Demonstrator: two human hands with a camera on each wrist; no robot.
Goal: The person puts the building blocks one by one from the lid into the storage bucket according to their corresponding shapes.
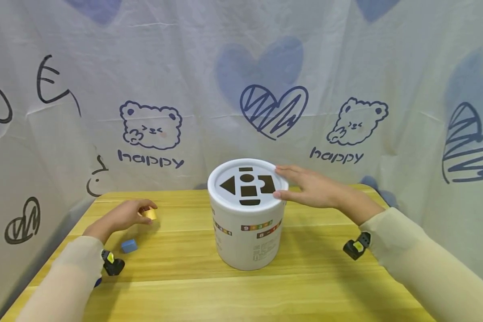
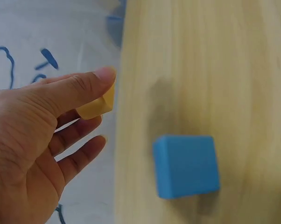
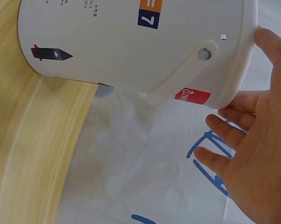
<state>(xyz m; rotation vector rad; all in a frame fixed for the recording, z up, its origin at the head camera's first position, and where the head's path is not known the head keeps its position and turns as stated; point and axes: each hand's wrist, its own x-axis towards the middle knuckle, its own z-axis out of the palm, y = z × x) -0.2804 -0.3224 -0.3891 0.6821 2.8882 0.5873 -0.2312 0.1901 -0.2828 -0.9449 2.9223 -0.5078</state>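
My left hand point(image 1: 124, 218) pinches a small yellow block point(image 2: 97, 107) between thumb and fingers, over the table's left side. Part of that block is hidden behind the thumb. On the wood below it lies a blue block point(image 2: 189, 166), close to my left wrist. A white bucket point(image 1: 247, 237) stands upright mid-table, its lid point(image 1: 225, 197) cut with several shaped holes, among them a triangle, a circle and a square. My right hand point(image 1: 315, 188) touches the right side of its rim, thumb and fingers extended. The white handle point(image 3: 178, 72) hangs along the bucket's side.
The wooden table point(image 1: 177, 290) ends at a patterned curtain point(image 1: 201, 125) behind and to the sides. A dark blue thing point(image 1: 98, 282) shows partly beside my left sleeve, mostly hidden. Each wrist carries a small black camera.
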